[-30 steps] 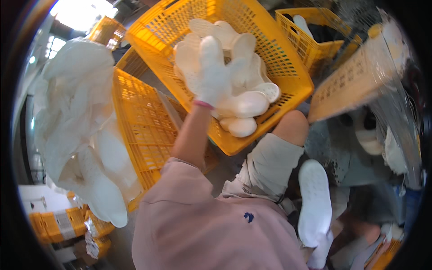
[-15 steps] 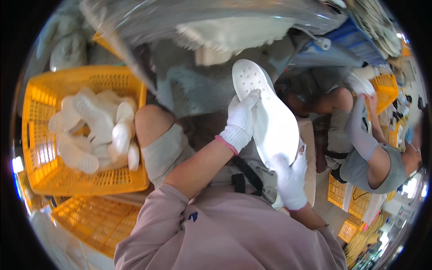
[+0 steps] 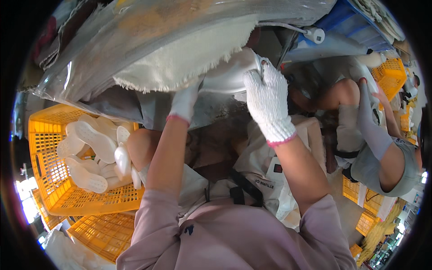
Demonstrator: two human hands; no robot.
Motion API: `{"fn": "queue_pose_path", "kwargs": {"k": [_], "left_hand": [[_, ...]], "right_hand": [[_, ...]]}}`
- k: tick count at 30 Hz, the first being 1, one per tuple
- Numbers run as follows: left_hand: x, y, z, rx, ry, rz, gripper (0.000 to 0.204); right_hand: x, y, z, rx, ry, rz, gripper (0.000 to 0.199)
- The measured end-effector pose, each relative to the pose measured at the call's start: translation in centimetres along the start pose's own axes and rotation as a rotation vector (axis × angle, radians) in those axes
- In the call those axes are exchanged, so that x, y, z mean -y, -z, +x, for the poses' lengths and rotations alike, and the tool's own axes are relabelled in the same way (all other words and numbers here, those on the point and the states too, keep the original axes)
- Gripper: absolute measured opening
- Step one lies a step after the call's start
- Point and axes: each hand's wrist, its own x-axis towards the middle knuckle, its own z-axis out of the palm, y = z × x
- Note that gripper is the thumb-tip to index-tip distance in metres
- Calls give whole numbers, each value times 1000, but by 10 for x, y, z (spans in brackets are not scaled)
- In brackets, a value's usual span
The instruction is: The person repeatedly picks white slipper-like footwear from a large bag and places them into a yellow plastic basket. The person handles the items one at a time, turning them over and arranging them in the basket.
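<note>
A white shoe sole (image 3: 231, 74) is held crosswise against the frayed edge of a white cloth buffing wheel (image 3: 189, 58). My right hand (image 3: 270, 101), in a white knit glove with a pink cuff, is closed around the sole's right end. At the other end is my left hand (image 3: 183, 102), gloved alike and closed on the sole, its fingers mostly hidden under the wheel.
To the left, a yellow basket (image 3: 85, 204) holds several white soles (image 3: 96, 139). Clear plastic sheeting (image 3: 148, 27) covers the machine above. A lamp on a flexible neck (image 3: 315, 35) juts out beyond my right hand. A co-worker (image 3: 382, 157) sits at the right.
Both hands have carried the sole up and away from my lap to the wheel. It has turned from lengthwise to crosswise, and the wheel now covers part of it.
</note>
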Motion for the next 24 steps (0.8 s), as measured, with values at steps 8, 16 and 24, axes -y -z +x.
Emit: {"fn": "queue_pose_path", "kwargs": {"k": [8,16,24], "left_hand": [[-15,33,-117,335,-289,-4,49],[-51,-99,-112,78,27,-775,39],[-30,-89,-15,168,93,-610,56]], "right_hand": [[-2,-32,31,148,-668,687,38],[40,69,-28,72,-1004,1074,59],[2,-4,-8,-109,-603,523,47]]}}
